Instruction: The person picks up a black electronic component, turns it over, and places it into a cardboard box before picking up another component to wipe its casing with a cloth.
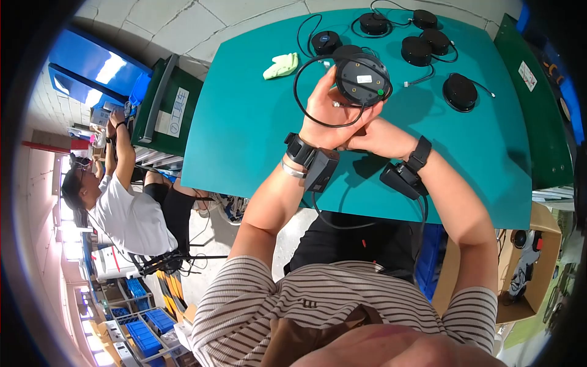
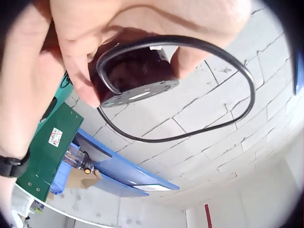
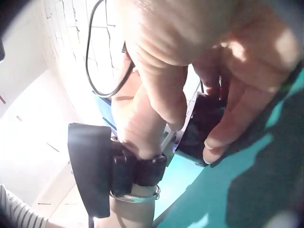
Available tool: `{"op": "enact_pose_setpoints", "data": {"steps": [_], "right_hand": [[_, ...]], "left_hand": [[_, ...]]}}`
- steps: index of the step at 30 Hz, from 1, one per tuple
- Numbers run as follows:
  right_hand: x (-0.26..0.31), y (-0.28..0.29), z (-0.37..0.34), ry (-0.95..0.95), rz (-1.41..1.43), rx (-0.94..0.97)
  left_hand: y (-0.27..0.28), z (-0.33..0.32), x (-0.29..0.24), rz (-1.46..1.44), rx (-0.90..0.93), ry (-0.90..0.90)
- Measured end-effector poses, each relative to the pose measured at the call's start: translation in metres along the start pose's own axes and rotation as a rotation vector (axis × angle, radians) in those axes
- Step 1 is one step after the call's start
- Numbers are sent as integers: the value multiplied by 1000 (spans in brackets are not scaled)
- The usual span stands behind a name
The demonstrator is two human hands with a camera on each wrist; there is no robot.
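Round black unit (image 1: 361,79) sits between the two hands, held up off the green surface (image 1: 244,134); its flat face is turned toward the head camera and shows a pale label (image 1: 364,79), a green dot (image 1: 380,92) and several brassy holes; a black cable (image 1: 295,92) leaves it and loops round past the left thumb, with a small white plug (image 1: 336,104) lying against the palm. The left hand (image 1: 327,119) grasps the unit, palm toward the head camera and thumb at the rim; the right hand (image 1: 385,137) crosses behind and below the left, and the right wrist view shows its fingers curled against the dark body, so it too has a grip on the unit; both wrists wear black strapped cameras (image 1: 321,171), and the left also has a silver bracelet (image 1: 293,169).

Seven more black units (image 1: 460,93) rest on the surface, most toward its far side and some trailing cables; one is partly hidden behind the raised unit; a pale yellow-green glove-like item (image 1: 281,66) lies to the left of them. Dark green cabinets (image 1: 165,110) flank the surface; a cardboard box (image 1: 532,275) with things inside is at the right; at the left, a person in a white shirt (image 1: 131,211) has both arms stretched toward another work area; a pale block wall (image 1: 257,13) stands behind.
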State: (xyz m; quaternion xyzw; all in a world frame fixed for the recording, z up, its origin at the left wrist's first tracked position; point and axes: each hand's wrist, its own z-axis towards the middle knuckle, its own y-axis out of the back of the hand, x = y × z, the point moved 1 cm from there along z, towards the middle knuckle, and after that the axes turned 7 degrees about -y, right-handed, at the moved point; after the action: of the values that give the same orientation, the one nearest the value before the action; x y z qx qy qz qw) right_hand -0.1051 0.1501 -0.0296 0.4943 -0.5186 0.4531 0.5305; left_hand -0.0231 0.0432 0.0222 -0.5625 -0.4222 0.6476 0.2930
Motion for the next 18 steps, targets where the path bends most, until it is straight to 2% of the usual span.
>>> {"op": "enact_pose_setpoints", "data": {"steps": [1, 2, 3, 5, 6, 7, 9, 10, 13, 15, 17, 18], "right_hand": [[4, 2, -1, -86, 33, 25], [9, 3, -4, -139, 70, 20], [11, 6, -5, -146, 68, 18], [13, 14, -6, -224, 189, -105], [13, 18, -6, -234, 251, -173], [23, 20, -9, -227, 317, -276], [21, 30, -9, -134, 488, -394], [25, 41, -7, -98, 542, -269], [32, 46, -14, -108, 669, -233], [25, 45, -13, -82, 687, -285], [22, 49, -10, -221, 590, -255], [11, 52, -8, -272, 579, -285]], "left_hand": [[-1, 0, -1, 115, -9, -56], [0, 0, -4, -134, -40, 35], [2, 2, -4, -142, -40, 37], [8, 6, 0, 370, -103, -200], [18, 7, 2, 502, -7, -277], [15, 7, 1, 981, 152, -444], [13, 7, -1, 560, 94, -359], [11, 8, -1, 364, 28, -226], [-1, 5, 4, 401, -56, -200], [6, 6, 7, 376, -54, -181], [9, 4, 7, 476, -3, -122], [9, 1, 7, 498, -37, -76]]}}
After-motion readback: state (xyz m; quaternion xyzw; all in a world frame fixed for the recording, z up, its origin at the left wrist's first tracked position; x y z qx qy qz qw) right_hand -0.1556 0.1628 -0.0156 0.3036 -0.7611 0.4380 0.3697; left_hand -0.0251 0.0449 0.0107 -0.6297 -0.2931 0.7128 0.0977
